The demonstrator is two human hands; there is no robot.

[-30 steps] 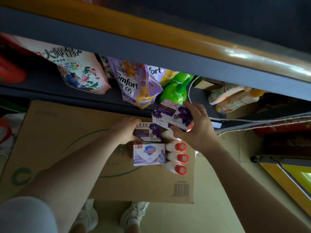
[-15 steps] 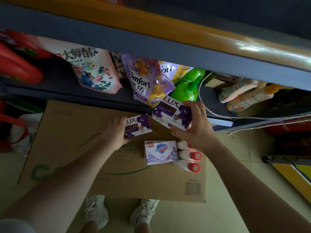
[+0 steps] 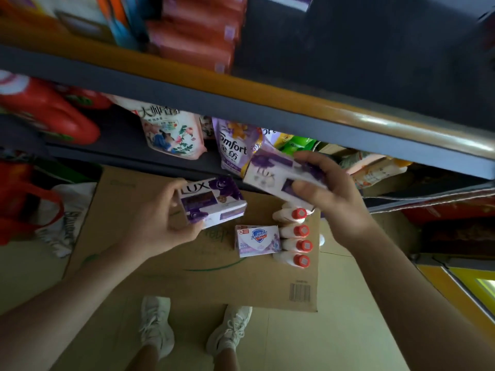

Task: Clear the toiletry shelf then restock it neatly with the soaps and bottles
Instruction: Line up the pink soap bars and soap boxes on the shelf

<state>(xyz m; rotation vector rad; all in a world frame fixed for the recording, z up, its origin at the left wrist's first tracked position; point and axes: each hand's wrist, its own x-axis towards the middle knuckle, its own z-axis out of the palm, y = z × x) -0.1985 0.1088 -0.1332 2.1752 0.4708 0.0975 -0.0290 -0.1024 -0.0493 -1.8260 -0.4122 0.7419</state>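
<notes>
Holding one purple-and-white Lux soap box (image 3: pixel 213 203) in my left hand (image 3: pixel 158 223) and a second, blurrier purple Lux soap box (image 3: pixel 278 175) in my right hand (image 3: pixel 334 194), both clamped between thumb and fingers. A second ago the left one was just coming off the flat brown cardboard sheet (image 3: pixel 166 266); now both are lifted up at mid-frame toward the grey shelf edge (image 3: pixel 267 113), so I'd guess I'm into the restocking part. Sitting on the cardboard at lower centre are the white Safeguard soap box (image 3: pixel 258 241) and four white bottles with red caps (image 3: pixel 294 236), so plenty left to go. Hard to read the right box, it's motion-smeared. My right hand is covering part of the top bottle, and the shelf interior at upper right is too dark to see.
</notes>
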